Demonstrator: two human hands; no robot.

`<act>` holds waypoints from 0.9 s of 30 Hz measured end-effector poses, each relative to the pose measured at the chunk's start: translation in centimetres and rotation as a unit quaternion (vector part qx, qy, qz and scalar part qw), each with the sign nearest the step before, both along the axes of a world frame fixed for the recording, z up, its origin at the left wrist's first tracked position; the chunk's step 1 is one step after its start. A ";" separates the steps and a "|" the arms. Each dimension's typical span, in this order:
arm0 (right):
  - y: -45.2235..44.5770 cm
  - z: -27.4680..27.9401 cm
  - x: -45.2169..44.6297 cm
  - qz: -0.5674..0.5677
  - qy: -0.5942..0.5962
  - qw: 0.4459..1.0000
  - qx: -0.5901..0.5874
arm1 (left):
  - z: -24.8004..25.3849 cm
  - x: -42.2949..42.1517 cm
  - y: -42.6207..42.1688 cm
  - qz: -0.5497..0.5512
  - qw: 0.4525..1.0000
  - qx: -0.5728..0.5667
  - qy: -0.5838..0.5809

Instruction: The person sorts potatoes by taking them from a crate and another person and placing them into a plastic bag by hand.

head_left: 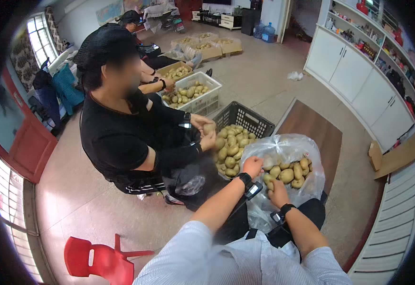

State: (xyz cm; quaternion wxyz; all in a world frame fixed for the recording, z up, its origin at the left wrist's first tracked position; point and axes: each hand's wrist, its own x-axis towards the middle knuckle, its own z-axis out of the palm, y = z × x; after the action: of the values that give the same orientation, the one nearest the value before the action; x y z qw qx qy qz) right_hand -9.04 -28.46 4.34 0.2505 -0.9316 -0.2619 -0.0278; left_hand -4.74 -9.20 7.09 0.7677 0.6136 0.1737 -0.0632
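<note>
A clear plastic bag point(315, 151) lies spread wide in front of me, with several potatoes point(287, 175) inside. At the bag's left rim my left hand point(253, 166) is closed, its fingers curled on the plastic. Lower down, my right hand point(278, 194) is closed on a potato point(270, 180) at the near left side of the pile; the hand hides part of it. Left of the bag stands a black crate point(252, 118) filled with more potatoes point(231, 147).
A person in black point(117, 123) sits close on my left, both hands on a potato point(209, 128). Beyond are a white crate point(212, 81) and cardboard boxes point(231, 46) of potatoes. A brown board point(307, 121) lies behind the bag; a red chair point(105, 261) stands lower left.
</note>
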 end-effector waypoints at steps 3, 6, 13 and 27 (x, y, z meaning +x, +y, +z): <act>-0.3 0.8 0.7 -0.071 0.084 0.986 0.121 | -0.3 -0.2 0.3 -0.007 1.000 0.008 0.004; 0.1 2.7 0.7 -0.079 0.084 0.978 0.171 | -0.3 -0.5 0.6 -0.033 0.998 0.045 0.015; 3.1 6.2 0.8 -0.073 0.331 0.884 0.322 | 3.3 -1.4 0.4 -0.186 0.981 -0.052 -0.013; -0.9 1.7 3.9 -0.070 0.010 0.996 -0.045 | -5.1 4.7 4.3 0.037 0.967 -0.242 0.066</act>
State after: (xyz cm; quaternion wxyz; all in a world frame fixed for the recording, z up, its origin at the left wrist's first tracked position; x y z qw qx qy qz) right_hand -5.15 -29.39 6.04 0.2088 -0.9582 -0.1943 -0.0239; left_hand -0.02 -4.91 2.00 0.8820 0.3968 0.2266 -0.1153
